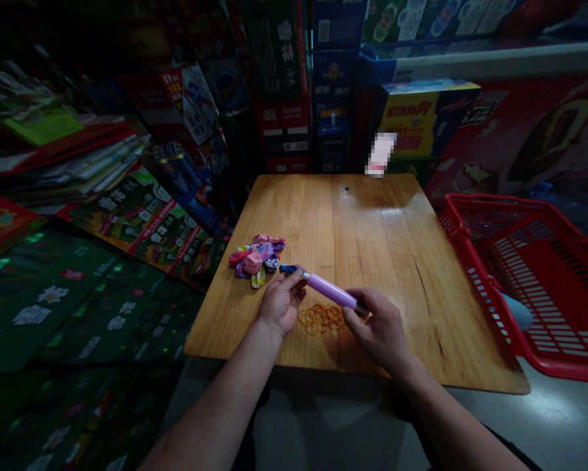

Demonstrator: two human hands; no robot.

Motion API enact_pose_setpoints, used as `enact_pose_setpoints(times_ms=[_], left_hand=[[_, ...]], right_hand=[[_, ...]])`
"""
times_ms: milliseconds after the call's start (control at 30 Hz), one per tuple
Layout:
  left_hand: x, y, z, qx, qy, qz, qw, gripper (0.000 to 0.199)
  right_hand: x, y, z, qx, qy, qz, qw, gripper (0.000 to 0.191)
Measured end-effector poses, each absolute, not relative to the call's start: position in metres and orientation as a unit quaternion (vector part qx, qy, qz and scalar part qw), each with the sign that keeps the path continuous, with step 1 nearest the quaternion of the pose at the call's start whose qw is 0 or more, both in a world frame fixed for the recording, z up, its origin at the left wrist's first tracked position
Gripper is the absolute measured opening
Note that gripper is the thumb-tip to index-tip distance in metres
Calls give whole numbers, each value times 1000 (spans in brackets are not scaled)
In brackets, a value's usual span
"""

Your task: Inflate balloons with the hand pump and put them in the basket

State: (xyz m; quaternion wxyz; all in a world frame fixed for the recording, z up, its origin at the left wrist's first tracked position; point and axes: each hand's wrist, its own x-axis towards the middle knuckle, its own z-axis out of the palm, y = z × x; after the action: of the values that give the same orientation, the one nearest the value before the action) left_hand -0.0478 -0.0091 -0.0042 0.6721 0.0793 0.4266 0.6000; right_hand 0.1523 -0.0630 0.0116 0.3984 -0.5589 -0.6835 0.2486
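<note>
A purple hand balloon pump point(330, 290) is held slantwise above the wooden table, its nozzle pointing up and left. My right hand point(379, 324) is wrapped round the pump's near right end. At the nozzle, my left hand point(281, 304) pinches a dark blue, uninflated balloon point(288, 269) between thumb and fingers; whether its neck is fully over the nozzle is hidden. Left of that hand lies a pile of limp, mixed-colour balloons point(254, 260). Below the pump, loose tan rubber bands point(322, 318) are spread on the table, partly behind my right hand.
The wooden table point(382, 242) bears a small blue dot point(346, 189) near its far edge. A red plastic basket point(494, 294) stands against its right side. Stacked green cartons point(53, 307) line the left, and more boxes point(286, 134) rise behind. A blurred-out patch point(380, 155) covers something at the back.
</note>
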Motion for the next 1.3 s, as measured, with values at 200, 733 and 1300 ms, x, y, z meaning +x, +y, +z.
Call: enact_pose_setpoints(times_ms=[200,733,1300], left_hand=[[-47,-9,-4,73,426,594,679,27],[-46,-11,-2,85,428,592,678,29],[-46,-13,1,126,421,592,676,25]], right_hand=[[151,-65,12,-562,-656,333,378,21],[152,-64,14,-576,-644,327,384,20],[155,-61,13,-581,-620,337,406,21]])
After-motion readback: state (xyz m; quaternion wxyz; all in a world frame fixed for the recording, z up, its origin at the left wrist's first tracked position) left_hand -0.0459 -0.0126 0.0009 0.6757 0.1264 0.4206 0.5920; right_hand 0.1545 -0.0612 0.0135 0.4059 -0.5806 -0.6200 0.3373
